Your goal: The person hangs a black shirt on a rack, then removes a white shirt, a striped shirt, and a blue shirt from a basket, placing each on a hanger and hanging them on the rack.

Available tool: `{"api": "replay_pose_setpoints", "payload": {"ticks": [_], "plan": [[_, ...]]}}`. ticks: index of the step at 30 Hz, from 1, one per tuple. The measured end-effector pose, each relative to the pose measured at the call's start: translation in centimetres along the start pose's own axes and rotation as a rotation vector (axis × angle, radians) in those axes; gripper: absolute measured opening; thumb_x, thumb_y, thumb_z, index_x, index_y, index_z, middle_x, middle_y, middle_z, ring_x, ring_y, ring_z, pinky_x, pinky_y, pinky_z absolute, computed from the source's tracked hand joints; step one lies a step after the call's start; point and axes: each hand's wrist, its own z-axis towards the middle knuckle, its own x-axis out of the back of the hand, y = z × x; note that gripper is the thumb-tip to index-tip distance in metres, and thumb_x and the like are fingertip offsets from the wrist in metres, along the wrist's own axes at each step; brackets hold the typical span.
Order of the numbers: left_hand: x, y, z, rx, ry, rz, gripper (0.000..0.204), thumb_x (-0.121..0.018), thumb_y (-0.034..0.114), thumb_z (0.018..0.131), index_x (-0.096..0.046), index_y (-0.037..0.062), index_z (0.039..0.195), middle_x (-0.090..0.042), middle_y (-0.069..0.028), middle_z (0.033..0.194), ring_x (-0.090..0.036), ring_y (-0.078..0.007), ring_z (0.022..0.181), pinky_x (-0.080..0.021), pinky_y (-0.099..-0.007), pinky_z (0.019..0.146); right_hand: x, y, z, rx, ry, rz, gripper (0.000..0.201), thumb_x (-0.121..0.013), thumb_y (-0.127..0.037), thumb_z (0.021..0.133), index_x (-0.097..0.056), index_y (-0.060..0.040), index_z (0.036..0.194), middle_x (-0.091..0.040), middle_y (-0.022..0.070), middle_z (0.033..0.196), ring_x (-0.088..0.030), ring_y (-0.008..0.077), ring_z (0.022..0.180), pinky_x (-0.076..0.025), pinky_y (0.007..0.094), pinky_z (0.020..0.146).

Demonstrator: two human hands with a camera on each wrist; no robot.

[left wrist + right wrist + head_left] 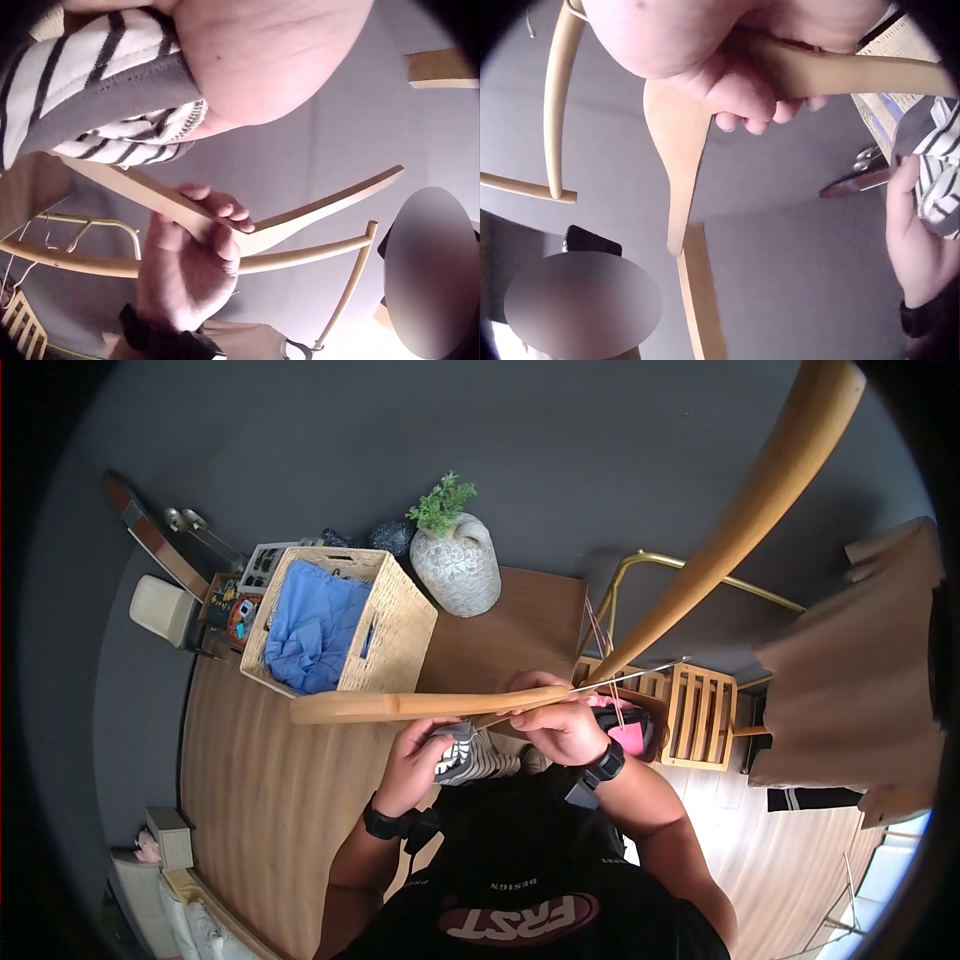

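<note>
Wooden hanger: stretched out before the body, with one arm to the left and the other slanting to the upper right, close to the head camera.
Right hand: clamped on the middle of the hanger, where both arms join.
Metal hook: jutting out to the right, past the right hand.
Left hand: pinching the striped garment by its grey edge, with a black strap at the wrist.
Striped garment: black and white, bunched between both hands and just below the hanger's left arm in the head view; cannot tell if touching the hanger.
Black T-shirt: worn on the torso, with a printed logo across the chest.
Desk: brown, beyond the hands.
Woven basket: pale, by the desk's left side, with blue cloth inside.
Stone-like vase: grey, on the desk, with a green plant at its mouth.
Slatted wooden seat: right of the desk, near a brass-coloured rail.
Wall: dark grey, behind everything.
</note>
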Motion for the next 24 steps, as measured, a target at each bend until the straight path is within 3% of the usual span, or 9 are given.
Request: {"api": "replay_pose_setpoints", "payload": {"ticks": [6,9,15,18,19,22,24], "plan": [[-0.9,1.1,-0.4,0.091,0.063,-0.258,0.026,-0.057,0.001,0.091,-0.065,-0.0055,0.114,-0.069,-0.0095,0.107,-0.066,-0.0178,0.099,-0.052,-0.0308,0.091,2.0,1.5,-0.4,-0.055,0.034,0.029,0.025,-0.066,0.011,0.078,-0.067,0.0039,0.102,-0.063,0.0138,0.117,-0.061,0.0204,0.106,-0.048,0.0322,0.095],[-0.5,0.6,-0.7,0.06,0.079,-0.4,0.029,-0.057,0.004,0.096,-0.062,-0.0044,0.123,-0.068,-0.0078,0.114,-0.066,-0.0149,0.102,-0.051,-0.0296,0.093,2.9,2.4,-0.5,-0.066,0.033,-0.062,0.023,-0.068,0.008,0.077,-0.067,0.0024,0.1,-0.062,0.0152,0.122,-0.06,0.023,0.113,-0.047,0.0343,0.099],[-0.2,1.5,-0.5,-0.008,-0.067,-0.439,0.03,-0.054,0.004,0.096,-0.058,-0.0025,0.126,-0.066,-0.0114,0.118,-0.065,-0.0169,0.107,-0.052,-0.0314,0.096,4.6,3.5,-1.3,-0.144,-0.009,-0.234,0.02,-0.073,0.001,0.08,-0.07,-0.0014,0.099,-0.052,0.0212,0.148,-0.054,0.0278,0.129,-0.04,0.0392,0.11],[0.0,1.3,-0.3,0.024,-0.106,-0.477,0.03,-0.053,0.004,0.097,-0.058,-0.0022,0.125,-0.066,-0.0123,0.119,-0.065,-0.0184,0.109,-0.052,-0.0319,0.098,5.0,3.6,-2.2,-0.284,0.011,-0.33,0.02,-0.076,-0.005,0.084,-0.069,-0.0022,0.102,-0.05,0.0206,0.15,-0.054,0.024,0.129,-0.041,0.0366,0.109],[0.0,1.2,-0.2,0.036,-0.105,-0.47,0.03,-0.052,0.004,0.097,-0.058,-0.0022,0.125,-0.066,-0.0125,0.119,-0.066,-0.0187,0.11,-0.052,-0.0321,0.098,5.3,4.0,-2.4,-0.271,-0.029,-0.404,0.028,-0.077,-0.015,0.089,-0.068,-0.0042,0.113,-0.057,0.0161,0.143,-0.052,0.0228,0.13,-0.041,0.0348,0.107],[0.0,1.2,-0.2,0.068,-0.095,-0.472,0.03,-0.052,0.005,0.097,-0.058,-0.0025,0.125,-0.066,-0.0127,0.119,-0.066,-0.0193,0.11,-0.052,-0.0325,0.098,4.4,2.4,-2.8,-0.498,-0.087,-0.475,0.034,-0.077,-0.023,0.092,-0.065,-0.0045,0.118,-0.059,0.0115,0.133,-0.053,0.0194,0.123,-0.044,0.0339,0.102],[0.0,1.2,-0.2,0.07,-0.102,-0.488,0.029,-0.052,0.005,0.098,-0.058,-0.0026,0.125,-0.066,-0.0127,0.12,-0.065,-0.0195,0.11,-0.052,-0.0328,0.098,5.3,3.0,-3.2,-0.425,-0.193,-0.484,0.048,-0.069,-0.041,0.098,-0.059,-0.005,0.128,-0.059,0.0074,0.126,-0.053,0.0171,0.119,-0.046,0.0331,0.099]]}}
